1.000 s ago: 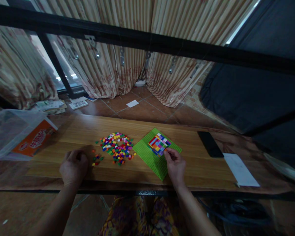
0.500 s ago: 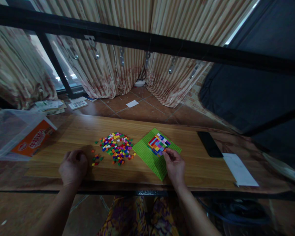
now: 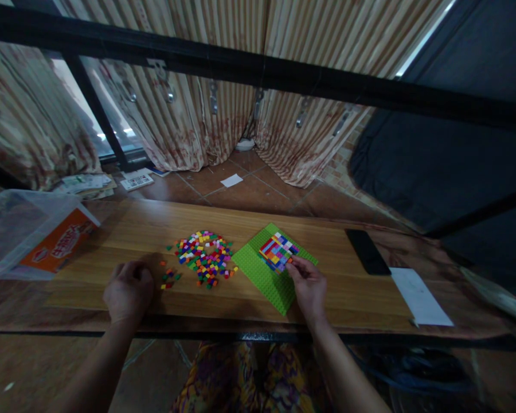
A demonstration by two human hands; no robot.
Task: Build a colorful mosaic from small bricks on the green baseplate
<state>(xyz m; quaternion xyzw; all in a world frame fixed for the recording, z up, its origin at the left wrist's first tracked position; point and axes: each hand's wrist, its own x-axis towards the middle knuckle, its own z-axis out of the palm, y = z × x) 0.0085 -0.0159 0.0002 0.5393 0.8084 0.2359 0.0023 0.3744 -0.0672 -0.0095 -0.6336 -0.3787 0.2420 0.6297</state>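
My right hand (image 3: 308,287) is over the right side of a green baseplate (image 3: 279,295), its thumb and forefinger pinched together. At the fingertips is a small orange building brick (image 3: 289,260), at the near right edge of a multicoloured patch of bricks (image 3: 277,250) on the plate. Whether that brick is pressed down cannot be made out. My left hand (image 3: 128,291) rests on the wooden board with its fingers curled in, and nothing shows in it. Just right of it lie a few loose bricks (image 3: 168,278), with a larger pile of bricks (image 3: 208,264) beyond.
A clear plastic box (image 3: 30,201) with an orange label stands at the left end of the board (image 3: 124,229). On the right are a black phone (image 3: 367,252) and a white sheet of paper (image 3: 421,297). A dark metal bar (image 3: 258,69) crosses in front of striped curtains.
My right hand has shifted very slightly to the right, still pinched at the edge of the brick patch. My left hand has stayed where it was.
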